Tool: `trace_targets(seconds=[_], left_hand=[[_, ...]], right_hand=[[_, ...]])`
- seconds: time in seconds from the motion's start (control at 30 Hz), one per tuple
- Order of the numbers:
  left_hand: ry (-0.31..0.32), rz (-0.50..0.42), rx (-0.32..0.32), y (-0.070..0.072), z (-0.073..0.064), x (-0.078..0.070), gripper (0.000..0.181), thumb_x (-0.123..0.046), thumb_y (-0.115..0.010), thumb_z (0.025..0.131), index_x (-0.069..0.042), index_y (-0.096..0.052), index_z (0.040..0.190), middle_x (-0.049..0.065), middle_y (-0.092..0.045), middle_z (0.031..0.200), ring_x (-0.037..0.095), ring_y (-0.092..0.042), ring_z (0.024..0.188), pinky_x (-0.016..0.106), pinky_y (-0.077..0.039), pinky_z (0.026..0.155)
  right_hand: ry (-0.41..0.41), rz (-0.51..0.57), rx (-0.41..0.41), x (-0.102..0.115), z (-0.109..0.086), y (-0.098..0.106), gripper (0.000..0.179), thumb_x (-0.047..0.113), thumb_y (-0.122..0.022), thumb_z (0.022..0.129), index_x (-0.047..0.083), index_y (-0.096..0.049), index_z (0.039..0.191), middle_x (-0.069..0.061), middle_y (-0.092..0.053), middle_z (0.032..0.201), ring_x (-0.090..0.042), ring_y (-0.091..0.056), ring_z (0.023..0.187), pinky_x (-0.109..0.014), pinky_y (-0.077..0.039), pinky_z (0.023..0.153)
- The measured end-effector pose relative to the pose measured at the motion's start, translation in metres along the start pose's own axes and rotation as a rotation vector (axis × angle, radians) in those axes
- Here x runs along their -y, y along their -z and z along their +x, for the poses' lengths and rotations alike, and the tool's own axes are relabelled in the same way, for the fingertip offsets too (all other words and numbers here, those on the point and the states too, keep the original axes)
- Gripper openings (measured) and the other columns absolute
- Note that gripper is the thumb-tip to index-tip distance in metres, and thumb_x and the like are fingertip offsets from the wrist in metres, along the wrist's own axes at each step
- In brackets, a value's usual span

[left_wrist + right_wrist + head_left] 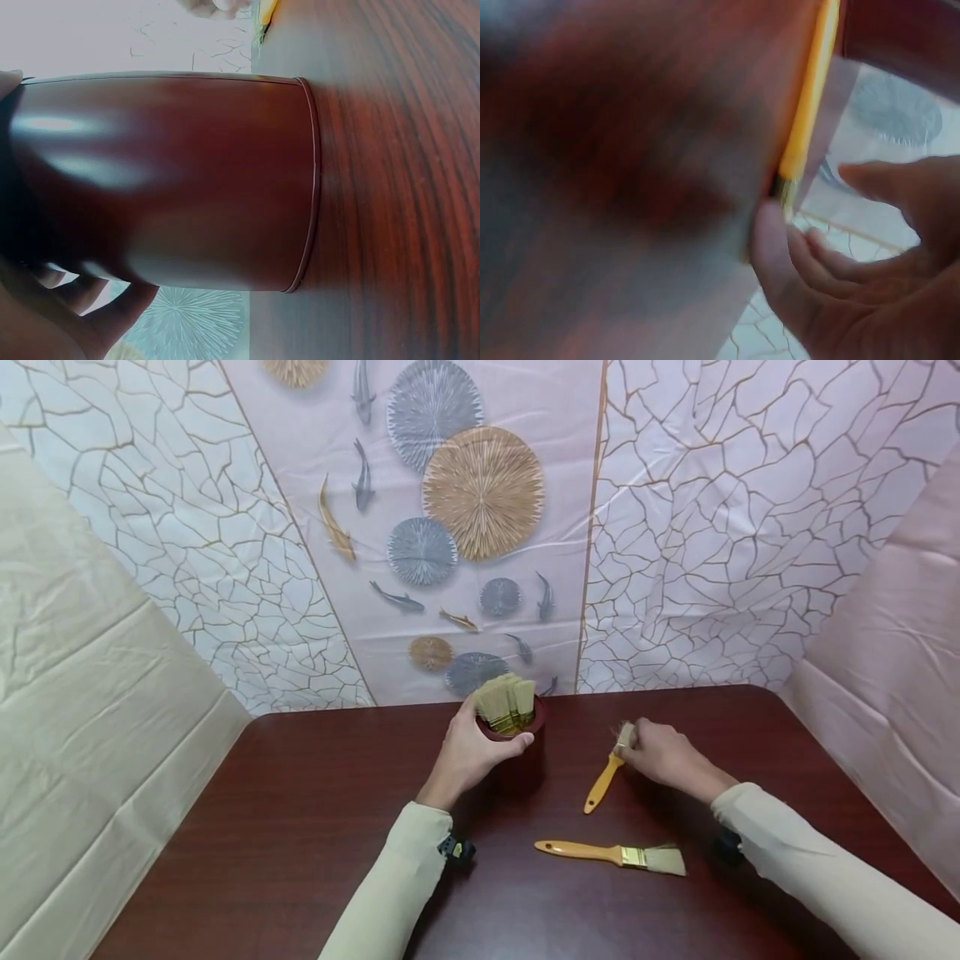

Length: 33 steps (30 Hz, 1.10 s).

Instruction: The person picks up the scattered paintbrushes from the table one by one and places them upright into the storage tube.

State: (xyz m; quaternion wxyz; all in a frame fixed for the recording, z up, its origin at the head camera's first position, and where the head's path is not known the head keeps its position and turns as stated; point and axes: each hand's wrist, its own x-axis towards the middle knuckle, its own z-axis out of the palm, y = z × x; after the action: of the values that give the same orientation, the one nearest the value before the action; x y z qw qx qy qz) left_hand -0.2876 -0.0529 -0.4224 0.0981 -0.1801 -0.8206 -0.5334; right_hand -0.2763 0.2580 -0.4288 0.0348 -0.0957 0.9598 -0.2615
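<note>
A dark red cylindrical holder (pixel 172 180) with a leather-like sheen stands on the table. My left hand (pixel 474 752) grips it near the rim, thumb on the near side and fingers around the far left. Several paintbrushes (pixel 506 702) stand in it, pale bristles up; their handles are hidden inside. To the right, my right hand (pixel 667 756) touches the bristle end of a paintbrush with a yellow handle (pixel 602 785). In the right wrist view the fingers lie against that brush's metal band (pixel 784 191), and the thumb is apart from it.
Another paintbrush (pixel 592 852) lies nearer on the dark red wooden table (pixel 300 843), handle to the left and bristles to the right. Patterned cloth (pixel 675 527) hangs behind the table's far edge, with plain cloth at both sides.
</note>
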Motion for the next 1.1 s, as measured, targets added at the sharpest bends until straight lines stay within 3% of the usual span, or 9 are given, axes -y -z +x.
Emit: trace_targets(seconds=[0.07, 0.17, 0.3, 0.5, 0.67, 0.83, 1.0, 1.1], left_hand=[[0.001, 0.005, -0.004, 0.0, 0.0, 0.0, 0.087, -0.04, -0.094, 0.076, -0.042, -0.05, 0.151, -0.01, -0.061, 0.14, 0.014, -0.059, 0.121, 0.044, -0.048, 0.107], [0.007, 0.017, -0.005, 0.0, -0.001, 0.001, 0.088, -0.043, -0.094, 0.076, -0.043, -0.05, 0.151, -0.01, -0.06, 0.141, 0.013, -0.059, 0.122, 0.044, -0.048, 0.108], [0.01, 0.022, -0.003, -0.001, 0.0, 0.001, 0.087, -0.043, -0.094, 0.075, -0.046, -0.05, 0.15, -0.012, -0.059, 0.142, 0.012, -0.059, 0.123, 0.044, -0.047, 0.108], [0.018, 0.021, -0.006, 0.0, 0.001, 0.002, 0.088, -0.045, -0.094, 0.075, -0.045, -0.05, 0.151, -0.01, -0.06, 0.141, 0.013, -0.059, 0.121, 0.044, -0.047, 0.108], [0.023, 0.018, -0.004, 0.0, 0.0, 0.001, 0.089, -0.046, -0.094, 0.075, -0.045, -0.049, 0.151, -0.01, -0.06, 0.14, 0.013, -0.058, 0.121, 0.044, -0.047, 0.108], [0.008, 0.008, -0.015, 0.001, 0.0, 0.0, 0.088, -0.044, -0.094, 0.075, -0.044, -0.05, 0.151, -0.01, -0.061, 0.14, 0.013, -0.059, 0.122, 0.044, -0.047, 0.108], [0.011, 0.017, -0.012, 0.001, -0.001, 0.0, 0.088, -0.045, -0.093, 0.074, -0.042, -0.05, 0.151, -0.009, -0.061, 0.138, 0.014, -0.059, 0.12, 0.044, -0.047, 0.107], [0.011, 0.013, -0.011, 0.001, -0.001, 0.0, 0.088, -0.045, -0.093, 0.075, -0.042, -0.05, 0.151, -0.009, -0.061, 0.139, 0.014, -0.059, 0.121, 0.044, -0.047, 0.108]], right_hand=[[-0.109, 0.015, 0.078, -0.001, 0.001, 0.002, 0.036, 0.027, -0.065, 0.104, 0.004, -0.062, 0.076, -0.002, -0.054, 0.062, -0.016, -0.058, 0.054, -0.03, -0.05, 0.051], [-0.177, 0.059, 0.142, -0.004, 0.004, 0.001, 0.045, 0.032, -0.064, 0.106, 0.003, -0.064, 0.072, -0.004, -0.055, 0.057, -0.016, -0.062, 0.05, -0.031, -0.056, 0.051], [-0.217, 0.125, 0.139, -0.003, 0.012, -0.002, 0.043, 0.034, -0.066, 0.105, 0.0, -0.063, 0.078, -0.009, -0.06, 0.065, -0.018, -0.066, 0.053, -0.033, -0.06, 0.054], [-0.237, 0.204, 0.143, 0.006, 0.028, -0.008, 0.031, 0.021, -0.069, 0.103, -0.005, -0.063, 0.088, -0.014, -0.065, 0.074, -0.019, -0.07, 0.057, -0.034, -0.061, 0.056], [-0.256, 0.193, 0.168, 0.01, 0.035, -0.014, 0.03, 0.019, -0.072, 0.101, 0.0, -0.061, 0.081, -0.011, -0.063, 0.071, -0.018, -0.068, 0.056, -0.033, -0.061, 0.056], [-0.215, 0.226, 0.19, 0.012, 0.031, -0.016, 0.042, 0.017, -0.071, 0.102, 0.01, -0.053, 0.065, -0.002, -0.052, 0.059, -0.016, -0.063, 0.053, -0.032, -0.061, 0.057], [-0.108, 0.3, 0.15, 0.018, 0.023, -0.004, 0.028, 0.017, -0.066, 0.106, 0.004, -0.054, 0.085, -0.007, -0.057, 0.065, -0.017, -0.06, 0.052, -0.035, -0.059, 0.056], [-0.026, 0.284, 0.128, 0.028, 0.021, 0.013, 0.022, 0.018, -0.063, 0.108, 0.0, -0.053, 0.1, -0.012, -0.061, 0.072, -0.019, -0.061, 0.054, -0.041, -0.061, 0.058]])
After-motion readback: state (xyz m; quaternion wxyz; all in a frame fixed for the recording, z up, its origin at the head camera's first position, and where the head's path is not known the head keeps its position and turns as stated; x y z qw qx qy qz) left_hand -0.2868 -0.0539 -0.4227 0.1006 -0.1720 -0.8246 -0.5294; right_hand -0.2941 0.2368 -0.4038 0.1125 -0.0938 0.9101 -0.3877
